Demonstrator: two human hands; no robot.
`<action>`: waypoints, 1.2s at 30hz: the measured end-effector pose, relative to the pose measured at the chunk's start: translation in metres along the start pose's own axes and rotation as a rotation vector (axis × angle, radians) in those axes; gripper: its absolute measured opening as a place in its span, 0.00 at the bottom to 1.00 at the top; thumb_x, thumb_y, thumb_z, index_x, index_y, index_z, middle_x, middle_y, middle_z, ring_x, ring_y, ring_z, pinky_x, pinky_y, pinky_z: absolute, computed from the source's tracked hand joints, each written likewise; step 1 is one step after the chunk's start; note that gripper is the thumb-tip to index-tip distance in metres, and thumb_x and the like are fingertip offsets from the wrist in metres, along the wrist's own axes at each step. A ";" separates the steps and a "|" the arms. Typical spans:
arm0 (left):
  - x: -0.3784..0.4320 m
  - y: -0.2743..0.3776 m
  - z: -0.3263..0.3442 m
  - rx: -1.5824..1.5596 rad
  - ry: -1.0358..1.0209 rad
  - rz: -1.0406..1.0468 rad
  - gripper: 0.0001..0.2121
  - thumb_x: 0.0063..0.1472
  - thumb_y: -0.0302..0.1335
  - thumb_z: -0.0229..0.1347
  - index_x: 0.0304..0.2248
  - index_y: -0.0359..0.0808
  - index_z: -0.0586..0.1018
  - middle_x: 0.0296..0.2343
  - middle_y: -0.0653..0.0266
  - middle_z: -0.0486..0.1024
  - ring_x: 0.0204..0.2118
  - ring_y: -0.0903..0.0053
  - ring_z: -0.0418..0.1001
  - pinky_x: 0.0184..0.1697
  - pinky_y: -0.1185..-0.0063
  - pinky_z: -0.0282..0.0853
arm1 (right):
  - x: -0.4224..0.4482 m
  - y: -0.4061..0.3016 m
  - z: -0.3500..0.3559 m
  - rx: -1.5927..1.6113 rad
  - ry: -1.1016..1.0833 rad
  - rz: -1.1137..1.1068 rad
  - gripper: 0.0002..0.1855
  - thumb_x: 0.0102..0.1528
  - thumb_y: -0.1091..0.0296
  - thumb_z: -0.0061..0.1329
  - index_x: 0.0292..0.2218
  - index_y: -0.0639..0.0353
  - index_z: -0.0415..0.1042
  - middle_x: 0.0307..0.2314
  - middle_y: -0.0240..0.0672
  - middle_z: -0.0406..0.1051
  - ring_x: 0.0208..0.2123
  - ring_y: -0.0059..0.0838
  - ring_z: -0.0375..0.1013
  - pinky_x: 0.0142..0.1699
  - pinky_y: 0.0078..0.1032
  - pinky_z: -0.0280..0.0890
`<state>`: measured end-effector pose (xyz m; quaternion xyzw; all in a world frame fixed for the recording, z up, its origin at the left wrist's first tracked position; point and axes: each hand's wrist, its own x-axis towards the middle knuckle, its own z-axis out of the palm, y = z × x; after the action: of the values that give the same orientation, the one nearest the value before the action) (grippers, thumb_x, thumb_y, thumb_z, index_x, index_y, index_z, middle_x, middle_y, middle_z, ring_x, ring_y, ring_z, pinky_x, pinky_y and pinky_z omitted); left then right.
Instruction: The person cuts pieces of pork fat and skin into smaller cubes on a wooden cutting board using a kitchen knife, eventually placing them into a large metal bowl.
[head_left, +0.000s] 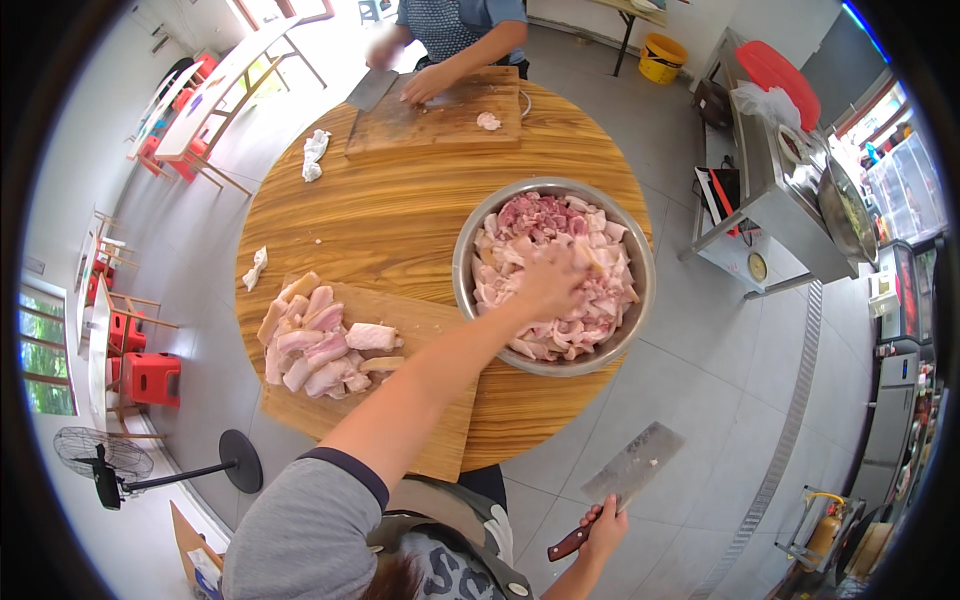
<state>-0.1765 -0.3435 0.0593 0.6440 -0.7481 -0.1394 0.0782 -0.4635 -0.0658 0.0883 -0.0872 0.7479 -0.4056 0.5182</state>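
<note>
My left hand (555, 279) is spread over the sliced raw meat (517, 330) in a large steel bowl (463, 300); its fingers are blurred, and whether they pinch any meat is unclear. Redder meat pieces (536, 217) lie at the bowl's far side. My right hand (606, 529) grips a cleaver (634, 461) by its wooden handle, off the table's near right edge, with a small scrap stuck on the blade. Thick chunks of pale, fatty raw meat (322, 345) are heaped on a wooden cutting board (405, 300) left of the bowl, partly under my left forearm.
Across the round wooden table (390, 217), a co-worker holds another cleaver (373, 90) over a second cutting board (450, 135). Crumpled tissues (315, 155) lie at the table's left side. A steel counter (787, 202) stands to the right, a floor fan (105, 465) at lower left.
</note>
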 end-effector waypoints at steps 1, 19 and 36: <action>-0.006 0.009 0.014 0.047 0.005 0.008 0.23 0.58 0.44 0.41 0.51 0.47 0.67 0.56 0.53 0.52 0.60 0.60 0.44 0.57 0.49 0.35 | 0.000 -0.001 0.004 -0.008 -0.020 -0.001 0.09 0.58 0.66 0.41 0.29 0.60 0.59 0.15 0.29 0.60 0.13 0.18 0.58 0.16 0.18 0.56; -0.122 -0.024 0.019 -0.426 0.217 0.006 0.16 0.54 0.23 0.50 0.45 0.39 0.72 0.48 0.48 0.60 0.47 0.53 0.62 0.50 0.69 0.61 | -0.009 -0.011 0.020 -0.094 -0.070 -0.071 0.09 0.58 0.65 0.42 0.30 0.59 0.60 0.16 0.28 0.60 0.14 0.16 0.58 0.16 0.17 0.56; -0.311 -0.165 0.050 0.082 0.100 -0.371 0.13 0.49 0.23 0.50 0.37 0.34 0.71 0.31 0.58 0.69 0.36 0.65 0.69 0.40 0.70 0.60 | -0.073 0.020 0.060 -0.144 -0.133 -0.084 0.08 0.59 0.64 0.41 0.31 0.58 0.60 0.17 0.28 0.60 0.15 0.16 0.57 0.17 0.16 0.55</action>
<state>0.0139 -0.0534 -0.0194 0.7796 -0.6169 -0.0887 0.0618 -0.3746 -0.0432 0.1173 -0.1823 0.7348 -0.3654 0.5416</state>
